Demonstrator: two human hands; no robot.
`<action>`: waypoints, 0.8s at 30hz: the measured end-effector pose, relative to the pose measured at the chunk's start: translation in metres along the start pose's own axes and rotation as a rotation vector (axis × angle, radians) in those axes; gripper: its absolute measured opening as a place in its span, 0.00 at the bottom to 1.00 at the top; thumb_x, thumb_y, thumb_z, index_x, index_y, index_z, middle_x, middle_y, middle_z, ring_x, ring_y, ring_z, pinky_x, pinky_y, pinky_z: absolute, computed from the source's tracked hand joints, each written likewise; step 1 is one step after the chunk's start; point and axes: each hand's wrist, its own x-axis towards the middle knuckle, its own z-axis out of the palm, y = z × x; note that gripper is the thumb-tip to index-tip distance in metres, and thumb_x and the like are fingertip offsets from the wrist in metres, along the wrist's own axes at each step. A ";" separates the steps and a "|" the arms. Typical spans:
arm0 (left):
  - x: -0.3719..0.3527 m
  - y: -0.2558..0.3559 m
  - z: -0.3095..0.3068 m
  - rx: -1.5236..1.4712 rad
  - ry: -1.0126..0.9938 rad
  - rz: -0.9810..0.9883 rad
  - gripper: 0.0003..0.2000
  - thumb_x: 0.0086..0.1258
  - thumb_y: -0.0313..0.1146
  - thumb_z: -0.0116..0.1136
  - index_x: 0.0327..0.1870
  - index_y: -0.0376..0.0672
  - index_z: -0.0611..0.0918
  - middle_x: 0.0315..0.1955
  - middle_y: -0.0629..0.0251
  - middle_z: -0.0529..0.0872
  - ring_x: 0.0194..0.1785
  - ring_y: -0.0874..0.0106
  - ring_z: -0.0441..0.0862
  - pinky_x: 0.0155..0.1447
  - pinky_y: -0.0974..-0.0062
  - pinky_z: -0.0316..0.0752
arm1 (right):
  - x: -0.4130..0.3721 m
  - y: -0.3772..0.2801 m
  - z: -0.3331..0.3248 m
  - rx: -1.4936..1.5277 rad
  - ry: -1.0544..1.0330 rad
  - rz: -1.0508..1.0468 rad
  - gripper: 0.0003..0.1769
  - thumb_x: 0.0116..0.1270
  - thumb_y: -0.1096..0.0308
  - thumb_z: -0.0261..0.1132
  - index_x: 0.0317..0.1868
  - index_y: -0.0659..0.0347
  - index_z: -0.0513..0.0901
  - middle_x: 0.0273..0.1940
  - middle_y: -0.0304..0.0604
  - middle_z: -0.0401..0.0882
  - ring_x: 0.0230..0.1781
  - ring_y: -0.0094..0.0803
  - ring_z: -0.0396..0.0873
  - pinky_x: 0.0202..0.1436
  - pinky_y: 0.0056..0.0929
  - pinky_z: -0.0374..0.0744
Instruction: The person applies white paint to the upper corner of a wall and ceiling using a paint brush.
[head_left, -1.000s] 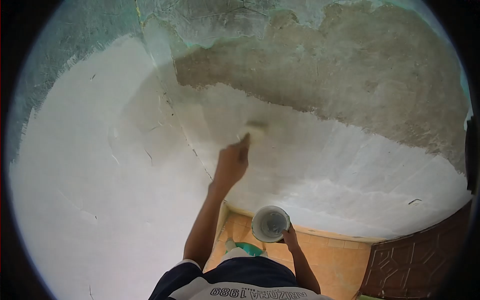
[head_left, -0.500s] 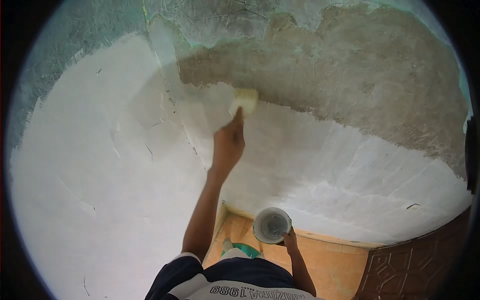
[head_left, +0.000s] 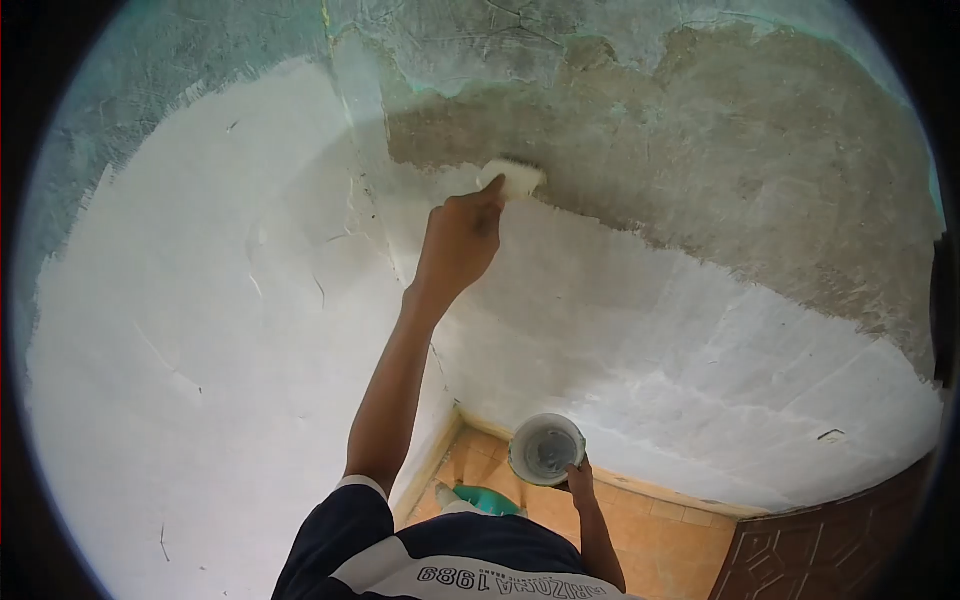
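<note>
My left hand [head_left: 462, 235] is closed around a wide paintbrush [head_left: 517, 179], reaching up and forward to the wall. The brush's bristles touch the wall where the white coat [head_left: 620, 300] meets the bare grey-brown patch [head_left: 720, 130]. Lower down, close to my body, my right hand [head_left: 579, 480] grips the rim of a small round bucket [head_left: 514, 455]. Greyish-white liquid shows inside it. The brush handle is mostly hidden by my left hand.
A wall corner runs down beside my left arm, with the left wall [head_left: 180, 300] largely white. Below are an orange tiled floor [head_left: 650, 540] and a green object [head_left: 487, 499] under me. A dark brown carved panel [head_left: 830, 540] stands at lower right.
My left hand has moved the brush slightly up and to the right along the edge of the white coat. The bucket stays in my right hand. The view has shifted a little.
</note>
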 end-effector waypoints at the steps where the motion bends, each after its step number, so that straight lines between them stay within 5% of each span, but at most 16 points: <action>1: -0.002 0.004 0.001 -0.014 0.035 -0.005 0.19 0.85 0.32 0.57 0.74 0.48 0.84 0.21 0.58 0.76 0.26 0.77 0.64 0.35 0.75 0.70 | -0.001 -0.002 0.003 0.002 -0.008 0.001 0.38 0.71 0.77 0.59 0.82 0.63 0.69 0.67 0.49 0.81 0.66 0.38 0.80 0.71 0.36 0.76; 5: -0.019 -0.022 0.029 0.021 0.304 0.185 0.24 0.81 0.21 0.57 0.76 0.41 0.80 0.25 0.43 0.80 0.23 0.62 0.74 0.35 0.72 0.75 | 0.001 -0.002 0.007 0.013 -0.010 0.032 0.38 0.71 0.77 0.59 0.82 0.62 0.68 0.67 0.48 0.81 0.66 0.38 0.80 0.72 0.36 0.77; 12: -0.067 -0.079 0.080 -0.034 0.073 0.087 0.22 0.78 0.19 0.56 0.73 0.35 0.81 0.30 0.38 0.84 0.27 0.47 0.81 0.35 0.65 0.77 | -0.012 0.005 0.000 -0.039 -0.018 0.033 0.39 0.71 0.77 0.59 0.84 0.60 0.67 0.69 0.49 0.80 0.66 0.39 0.81 0.68 0.38 0.82; 13: -0.075 -0.074 0.078 -0.039 0.016 -0.053 0.20 0.79 0.22 0.56 0.69 0.35 0.84 0.33 0.37 0.86 0.31 0.44 0.85 0.38 0.60 0.79 | -0.015 0.004 -0.002 -0.044 -0.018 0.037 0.39 0.71 0.77 0.59 0.84 0.60 0.67 0.69 0.49 0.80 0.66 0.39 0.81 0.68 0.38 0.82; 14: -0.077 -0.079 0.074 -0.040 0.018 -0.059 0.20 0.79 0.22 0.56 0.69 0.35 0.84 0.33 0.37 0.86 0.31 0.44 0.85 0.38 0.60 0.79 | -0.017 0.003 -0.004 -0.060 -0.008 0.053 0.39 0.71 0.77 0.59 0.84 0.59 0.67 0.69 0.49 0.80 0.66 0.39 0.81 0.67 0.38 0.82; 16: -0.077 -0.087 0.058 0.112 -0.255 -0.124 0.20 0.82 0.28 0.56 0.72 0.40 0.83 0.48 0.39 0.90 0.41 0.52 0.93 0.47 0.63 0.83 | -0.015 0.005 -0.006 -0.079 0.002 0.067 0.39 0.71 0.77 0.59 0.84 0.59 0.67 0.69 0.49 0.80 0.67 0.38 0.81 0.67 0.37 0.82; 19: -0.054 -0.067 0.035 0.180 -0.317 -0.087 0.19 0.81 0.30 0.56 0.70 0.41 0.84 0.46 0.39 0.90 0.48 0.50 0.93 0.52 0.60 0.83 | -0.014 0.010 -0.008 -0.099 0.005 0.042 0.39 0.72 0.77 0.59 0.84 0.59 0.67 0.68 0.49 0.81 0.65 0.38 0.82 0.66 0.37 0.83; 22: -0.024 -0.050 0.020 0.082 -0.201 -0.028 0.18 0.81 0.30 0.56 0.69 0.43 0.86 0.43 0.38 0.90 0.46 0.49 0.93 0.51 0.61 0.83 | -0.012 0.008 -0.001 -0.054 0.035 0.066 0.37 0.73 0.73 0.60 0.83 0.57 0.69 0.69 0.50 0.82 0.68 0.43 0.82 0.70 0.40 0.80; 23: -0.017 -0.048 0.016 0.033 -0.148 0.029 0.18 0.82 0.30 0.56 0.69 0.43 0.86 0.33 0.40 0.88 0.34 0.58 0.89 0.45 0.65 0.80 | -0.014 0.004 0.004 -0.023 0.055 0.051 0.37 0.72 0.75 0.59 0.82 0.58 0.69 0.66 0.49 0.83 0.63 0.40 0.84 0.65 0.38 0.83; 24: -0.011 -0.046 0.011 0.026 -0.156 0.034 0.18 0.82 0.30 0.56 0.69 0.43 0.86 0.33 0.40 0.88 0.34 0.58 0.89 0.45 0.65 0.80 | -0.017 0.000 0.010 0.008 0.076 0.037 0.36 0.71 0.77 0.58 0.81 0.60 0.70 0.64 0.48 0.83 0.58 0.38 0.86 0.60 0.37 0.86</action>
